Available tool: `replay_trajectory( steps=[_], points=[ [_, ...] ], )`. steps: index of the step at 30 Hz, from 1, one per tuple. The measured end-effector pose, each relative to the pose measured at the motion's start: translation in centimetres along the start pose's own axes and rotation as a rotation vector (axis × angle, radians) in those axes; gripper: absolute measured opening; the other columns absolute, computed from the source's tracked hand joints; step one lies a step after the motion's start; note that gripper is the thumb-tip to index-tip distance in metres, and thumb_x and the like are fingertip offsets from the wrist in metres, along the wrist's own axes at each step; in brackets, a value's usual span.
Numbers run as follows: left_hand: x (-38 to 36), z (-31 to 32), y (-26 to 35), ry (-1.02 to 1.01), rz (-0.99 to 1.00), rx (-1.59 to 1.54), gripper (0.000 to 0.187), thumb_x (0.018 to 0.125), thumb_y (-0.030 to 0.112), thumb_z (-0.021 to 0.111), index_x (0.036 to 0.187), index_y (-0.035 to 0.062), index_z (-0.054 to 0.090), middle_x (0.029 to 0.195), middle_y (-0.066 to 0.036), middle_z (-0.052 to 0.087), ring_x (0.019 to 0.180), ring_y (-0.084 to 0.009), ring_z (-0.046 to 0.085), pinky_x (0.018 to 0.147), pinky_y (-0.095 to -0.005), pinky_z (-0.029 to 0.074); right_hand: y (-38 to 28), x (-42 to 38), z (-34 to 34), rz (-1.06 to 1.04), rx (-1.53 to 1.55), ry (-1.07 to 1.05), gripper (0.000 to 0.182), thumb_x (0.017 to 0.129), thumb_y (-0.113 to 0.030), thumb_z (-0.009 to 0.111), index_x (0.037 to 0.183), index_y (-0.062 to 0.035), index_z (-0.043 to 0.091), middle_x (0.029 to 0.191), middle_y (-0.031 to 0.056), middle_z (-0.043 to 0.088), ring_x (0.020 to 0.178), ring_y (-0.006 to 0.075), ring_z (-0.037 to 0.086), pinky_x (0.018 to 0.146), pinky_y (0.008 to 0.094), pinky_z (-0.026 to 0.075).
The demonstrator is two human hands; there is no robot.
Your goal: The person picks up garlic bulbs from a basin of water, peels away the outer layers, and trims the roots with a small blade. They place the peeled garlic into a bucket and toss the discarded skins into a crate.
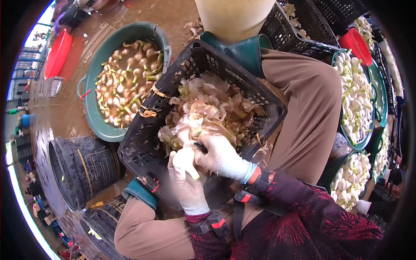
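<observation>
Head cam: both gloved hands meet over the black crate (143, 143) on the lap, full of garlic peels (208, 112). Right hand (221, 158) is fisted around a dark handle, probably a knife. Left hand (187, 180) is curled tight too, can't tell on what. Green tub (93, 119) of soaking garlic sits just beside.

The left hand (187, 182) is blurred, and the right hand (221, 157) covers its fingertips, so whatever they grip stays unclear beyond a dark tip. The black crate's (143, 143) near wall is hidden behind both hands. Right of them, the basins of peeled bulbs (356, 99) run past the dark edge.
</observation>
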State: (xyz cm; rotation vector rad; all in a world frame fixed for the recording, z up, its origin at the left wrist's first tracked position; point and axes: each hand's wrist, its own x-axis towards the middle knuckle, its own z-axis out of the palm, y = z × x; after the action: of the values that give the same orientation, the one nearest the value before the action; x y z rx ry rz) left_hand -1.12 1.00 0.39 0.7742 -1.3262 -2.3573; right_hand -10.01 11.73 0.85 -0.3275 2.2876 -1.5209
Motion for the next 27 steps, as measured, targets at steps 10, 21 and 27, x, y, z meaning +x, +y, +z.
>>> replay_trajectory(
  steps=[10, 21, 27],
  points=[
    [-0.3, 0.3, 0.1, 0.064, 0.048, 0.125, 0.04, 0.092, 0.013, 0.062, 0.126, -0.0034, 0.047, 0.124, -0.019, 0.055, 0.112, -0.0257, 0.056, 0.101, -0.0381, 0.042, 0.1, -0.8, -0.2, -0.129, -0.145, -0.064, 0.022, 0.079, -0.022, 0.069, 0.082, -0.0015, 0.061, 0.074, 0.0238, 0.059, 0.071, 0.0399, 0.059, 0.065, 0.0443, 0.048],
    [0.2, 0.2, 0.6, 0.054, -0.112, -0.081, 0.047, 0.092, 0.019, 0.061, 0.129, -0.0035, 0.044, 0.12, -0.014, 0.055, 0.109, -0.0229, 0.057, 0.097, -0.0333, 0.046, 0.2, 1.0, -1.0, 0.353, 0.682, -0.211, 0.027, 0.09, -0.015, 0.059, 0.112, 0.0002, 0.056, 0.082, -0.001, 0.059, 0.065, 0.003, 0.053, 0.056, 0.0196, 0.046],
    [-0.1, -1.5, 1.1, 0.066, -0.213, -0.098, 0.048, 0.093, 0.021, 0.061, 0.131, -0.0004, 0.043, 0.121, -0.014, 0.054, 0.11, -0.0242, 0.056, 0.092, -0.0377, 0.051, 0.1, 0.9, -1.0, 0.44, 0.825, -0.344, 0.028, 0.09, -0.023, 0.06, 0.107, -0.0001, 0.059, 0.086, -0.0002, 0.061, 0.07, 0.0031, 0.052, 0.059, 0.0204, 0.045]
  ],
)
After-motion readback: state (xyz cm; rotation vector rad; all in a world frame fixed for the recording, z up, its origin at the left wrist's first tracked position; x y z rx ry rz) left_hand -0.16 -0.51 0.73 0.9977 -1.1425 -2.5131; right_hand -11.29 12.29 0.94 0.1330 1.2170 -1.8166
